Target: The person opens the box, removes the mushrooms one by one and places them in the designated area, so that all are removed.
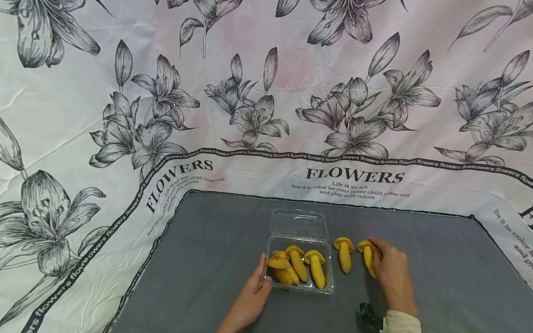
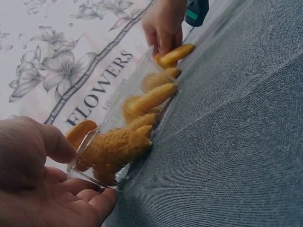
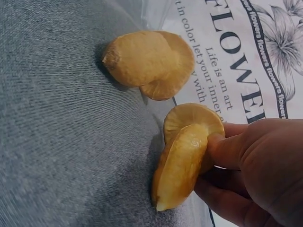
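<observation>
A clear plastic clamshell box (image 1: pixel 300 287) lies on the grey cloth with its lid raised at the back. Several yellow mushrooms (image 1: pixel 317 273) are inside it. My left hand (image 1: pixel 251 296) holds the box's left side, thumb at the rim and fingers low against the wall, as the left wrist view shows. With thumb and fingers, my right hand (image 1: pixel 393 270) pinches a yellow mushroom (image 3: pixel 182 165) by its cap; its stem points down toward the cloth. Another mushroom (image 1: pixel 344 255) lies on the cloth between the box and my right hand.
Grey cloth (image 1: pixel 200 263) covers the table top. Around it runs a white border printed with flowers and lettering (image 1: pixel 354 175), and a flower-printed sheet (image 1: pixel 258 92) rises behind. A dark device (image 1: pixel 368 314) sits by my right wrist.
</observation>
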Motion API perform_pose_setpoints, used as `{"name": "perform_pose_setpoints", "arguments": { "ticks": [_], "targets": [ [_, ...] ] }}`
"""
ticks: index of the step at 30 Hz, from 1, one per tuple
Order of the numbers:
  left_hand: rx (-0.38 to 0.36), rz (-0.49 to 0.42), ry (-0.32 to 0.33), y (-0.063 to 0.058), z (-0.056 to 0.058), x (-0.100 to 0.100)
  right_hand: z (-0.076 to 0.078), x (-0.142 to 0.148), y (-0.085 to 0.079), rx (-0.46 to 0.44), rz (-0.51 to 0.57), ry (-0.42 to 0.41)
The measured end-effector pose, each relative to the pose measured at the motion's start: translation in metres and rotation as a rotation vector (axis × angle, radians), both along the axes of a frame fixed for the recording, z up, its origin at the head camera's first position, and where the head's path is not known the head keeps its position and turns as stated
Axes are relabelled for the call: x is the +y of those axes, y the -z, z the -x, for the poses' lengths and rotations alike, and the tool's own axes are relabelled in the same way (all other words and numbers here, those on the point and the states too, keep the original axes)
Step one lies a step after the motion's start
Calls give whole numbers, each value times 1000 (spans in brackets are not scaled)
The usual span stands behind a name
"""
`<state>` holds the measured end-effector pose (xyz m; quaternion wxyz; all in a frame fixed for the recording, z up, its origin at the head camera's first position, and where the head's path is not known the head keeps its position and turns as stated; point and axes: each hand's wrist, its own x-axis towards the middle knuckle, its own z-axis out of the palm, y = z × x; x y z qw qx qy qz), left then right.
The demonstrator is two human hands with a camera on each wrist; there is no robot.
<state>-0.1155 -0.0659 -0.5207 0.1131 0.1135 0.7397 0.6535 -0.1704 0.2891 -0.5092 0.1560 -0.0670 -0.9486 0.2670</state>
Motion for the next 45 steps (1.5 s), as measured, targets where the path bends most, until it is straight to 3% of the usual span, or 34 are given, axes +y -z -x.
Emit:
{"name": "perform_pose_setpoints", "arguments": {
  "ticks": [10, 21, 27, 45],
  "targets": [
    [-4, 13, -5, 0, 0, 1, 1, -1, 4, 61, -5, -1],
    [-29, 3, 2, 0, -1, 0, 0, 0, 5, 46, 10, 25],
    [-25, -8, -4, 0, 0, 0, -1, -2, 1, 7, 10, 43],
    [-5, -13, 3, 1, -1, 1, -14, -10, -26, 34, -14, 57]
  ]
}}
